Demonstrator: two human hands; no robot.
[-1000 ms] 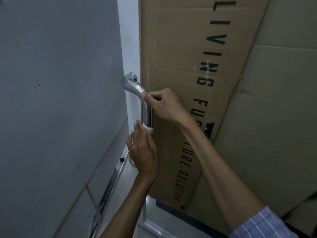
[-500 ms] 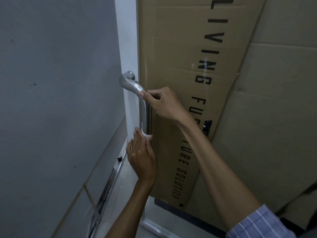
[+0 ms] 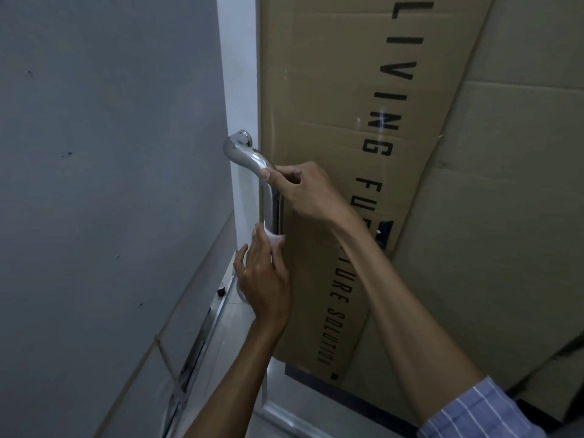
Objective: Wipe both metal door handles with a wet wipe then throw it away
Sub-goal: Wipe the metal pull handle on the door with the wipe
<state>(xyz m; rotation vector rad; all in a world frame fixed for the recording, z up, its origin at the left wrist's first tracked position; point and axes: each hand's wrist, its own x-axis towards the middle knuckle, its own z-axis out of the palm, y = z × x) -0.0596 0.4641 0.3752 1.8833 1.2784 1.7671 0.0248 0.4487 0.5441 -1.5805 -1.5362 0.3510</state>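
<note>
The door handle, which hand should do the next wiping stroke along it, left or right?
Left, probably. The left hand already presses the wet wipe against the lower shaft of the door handle, while the right hand only grips the upper bend, steadying it.

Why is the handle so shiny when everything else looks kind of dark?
In the head view the room is dim and greyish, yet the polished metal door handle catches bright glare along its upper bend. The wet wipe in the left hand looks soft and blurred, and the wide lens makes the cardboard box edges lean. The right hand stays fairly sharp.
</note>
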